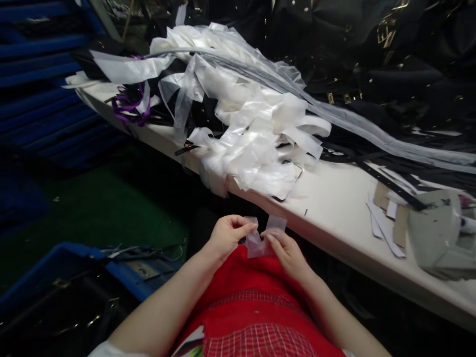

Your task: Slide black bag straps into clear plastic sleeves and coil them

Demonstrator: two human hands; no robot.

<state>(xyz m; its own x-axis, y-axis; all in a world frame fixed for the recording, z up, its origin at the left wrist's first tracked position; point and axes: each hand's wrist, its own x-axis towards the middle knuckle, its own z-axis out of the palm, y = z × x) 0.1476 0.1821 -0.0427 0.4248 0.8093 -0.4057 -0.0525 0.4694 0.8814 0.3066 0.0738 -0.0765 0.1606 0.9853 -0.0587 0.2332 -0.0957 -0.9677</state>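
Note:
Just above the red apron [256, 282], my left hand [231, 234] pinches one side of a small translucent plastic strip [256, 246]. My right hand [285, 250] pinches the other side of it between thumb and fingers. The strip sags between the two hands, with short ends sticking up above the fingertips. Beyond my hands, a large heap of crumpled white plastic strips [256, 144] lies on the white table [334, 198] and hangs over its near edge.
A phone [293, 183] lies partly under the heap. Purple ribbon [134, 106] and black straps [386, 183] are on the table, with a grey machine [435, 238] at right. A blue crate [74, 253] stands lower left. Black goods with gold buckles [386, 37] pile up behind.

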